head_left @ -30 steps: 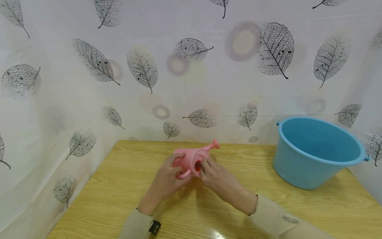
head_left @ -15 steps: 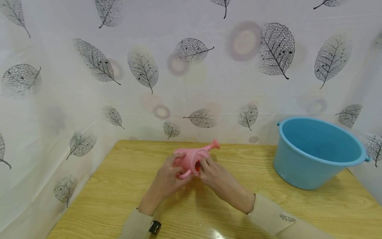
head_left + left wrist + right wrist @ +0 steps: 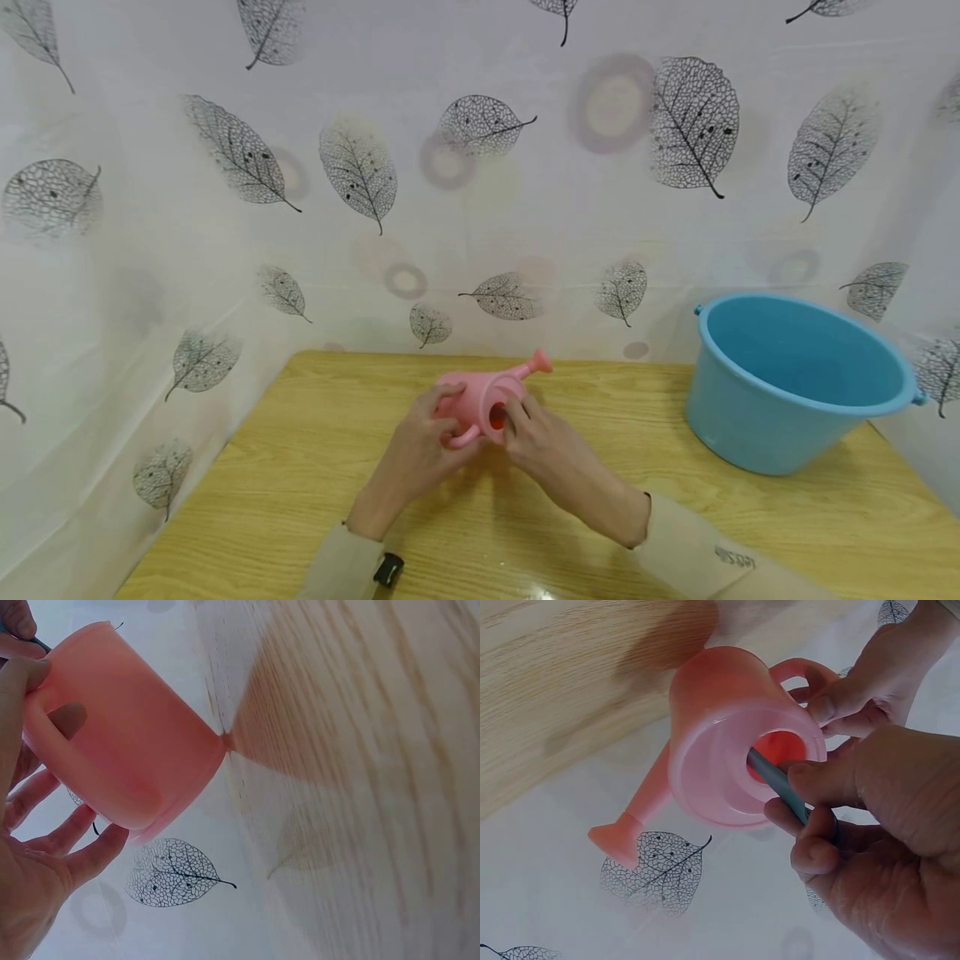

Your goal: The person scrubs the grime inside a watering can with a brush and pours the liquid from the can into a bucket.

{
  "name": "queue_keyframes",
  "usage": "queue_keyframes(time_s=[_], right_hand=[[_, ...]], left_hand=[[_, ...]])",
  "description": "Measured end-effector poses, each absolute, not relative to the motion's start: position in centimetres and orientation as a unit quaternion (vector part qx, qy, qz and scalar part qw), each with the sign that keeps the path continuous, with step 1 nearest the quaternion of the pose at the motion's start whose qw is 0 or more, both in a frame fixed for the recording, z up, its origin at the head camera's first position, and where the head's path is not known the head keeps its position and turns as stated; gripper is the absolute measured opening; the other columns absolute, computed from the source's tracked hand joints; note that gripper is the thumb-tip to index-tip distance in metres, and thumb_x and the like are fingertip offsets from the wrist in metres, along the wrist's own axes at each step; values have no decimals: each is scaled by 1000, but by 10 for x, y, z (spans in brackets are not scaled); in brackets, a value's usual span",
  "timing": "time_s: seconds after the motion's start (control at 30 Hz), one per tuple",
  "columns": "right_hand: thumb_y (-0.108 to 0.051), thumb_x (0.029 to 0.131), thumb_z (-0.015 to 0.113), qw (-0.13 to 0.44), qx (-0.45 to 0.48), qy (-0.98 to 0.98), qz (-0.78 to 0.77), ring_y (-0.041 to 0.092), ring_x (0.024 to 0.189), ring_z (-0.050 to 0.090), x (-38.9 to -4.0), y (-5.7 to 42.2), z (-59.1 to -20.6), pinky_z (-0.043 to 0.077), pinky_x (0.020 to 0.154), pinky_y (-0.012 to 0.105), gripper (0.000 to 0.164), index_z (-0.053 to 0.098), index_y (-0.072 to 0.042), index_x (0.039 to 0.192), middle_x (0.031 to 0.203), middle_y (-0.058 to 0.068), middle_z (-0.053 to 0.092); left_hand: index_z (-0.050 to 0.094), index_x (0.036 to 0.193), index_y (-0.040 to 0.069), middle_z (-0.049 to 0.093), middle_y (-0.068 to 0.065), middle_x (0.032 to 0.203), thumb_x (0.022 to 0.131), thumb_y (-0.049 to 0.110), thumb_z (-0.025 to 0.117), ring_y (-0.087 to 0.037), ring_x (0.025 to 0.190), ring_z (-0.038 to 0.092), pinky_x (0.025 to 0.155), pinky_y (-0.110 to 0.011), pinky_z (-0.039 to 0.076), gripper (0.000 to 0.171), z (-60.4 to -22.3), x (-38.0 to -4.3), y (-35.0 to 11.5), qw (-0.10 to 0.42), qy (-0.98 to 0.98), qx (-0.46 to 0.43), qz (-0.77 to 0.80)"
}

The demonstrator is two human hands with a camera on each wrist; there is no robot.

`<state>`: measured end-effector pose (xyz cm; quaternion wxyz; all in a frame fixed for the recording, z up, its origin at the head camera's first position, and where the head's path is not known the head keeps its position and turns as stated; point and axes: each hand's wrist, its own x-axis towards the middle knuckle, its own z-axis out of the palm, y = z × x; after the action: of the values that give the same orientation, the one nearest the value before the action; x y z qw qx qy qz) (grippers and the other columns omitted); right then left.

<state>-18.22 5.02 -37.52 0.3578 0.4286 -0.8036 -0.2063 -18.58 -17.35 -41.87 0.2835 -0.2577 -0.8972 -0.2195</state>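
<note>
A pink watering can (image 3: 463,404) is tipped over, its bottom edge at the tabletop in the left wrist view and its round opening turned toward the right hand. The left hand (image 3: 420,442) grips the can around its handle (image 3: 82,769) and side, fingers spread along the body. Between thumb and fingers, the right hand (image 3: 551,454) pinches a slim grey-green stick-like handle (image 3: 776,782). Its far end goes through the opening into the can, where it is hidden. The spout (image 3: 619,832) points away to the back right in the head view.
A large blue bucket (image 3: 738,417) stands on the wooden table (image 3: 292,483) at the right. White sheeting (image 3: 480,217) with a leaf print hangs behind and along the sides of the table. A black band (image 3: 389,570) shows at the left cuff.
The right hand and its sleeve have shifted slightly back and forth at the can's opening. The left hand and the can stay in place.
</note>
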Motion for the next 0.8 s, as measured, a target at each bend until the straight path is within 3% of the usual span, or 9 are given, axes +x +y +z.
queue_keyframes(time_s=[0.13, 0.3, 0.8], right_hand=[[-3, 75, 78, 348, 431, -806, -208, 18, 84, 48, -178, 51, -371, 49, 69, 21, 20, 73, -5, 94, 95, 9, 53], [-4, 77, 80, 348, 428, -809, -202, 16, 74, 43, -174, 51, -368, 39, 61, 19, 15, 72, -7, 89, 92, 6, 50], [-5, 79, 80, 345, 421, -815, -198, 15, 72, 42, -171, 49, -365, 38, 58, 18, 12, 73, -7, 88, 90, 6, 49]], left_hand=[[66, 65, 12, 65, -13, 132, 84, 27, 84, -31, 121, 66, 106, -40, 56, 30, -418, -185, -173, 278, -899, -256, -221], [68, 66, 11, 65, -14, 131, 83, 28, 86, -32, 121, 66, 106, -41, 56, 30, -418, -185, -173, 283, -897, -257, -221], [70, 68, 12, 65, -14, 131, 82, 29, 87, -33, 122, 65, 104, -43, 57, 28, -419, -186, -173, 292, -895, -261, -213]])
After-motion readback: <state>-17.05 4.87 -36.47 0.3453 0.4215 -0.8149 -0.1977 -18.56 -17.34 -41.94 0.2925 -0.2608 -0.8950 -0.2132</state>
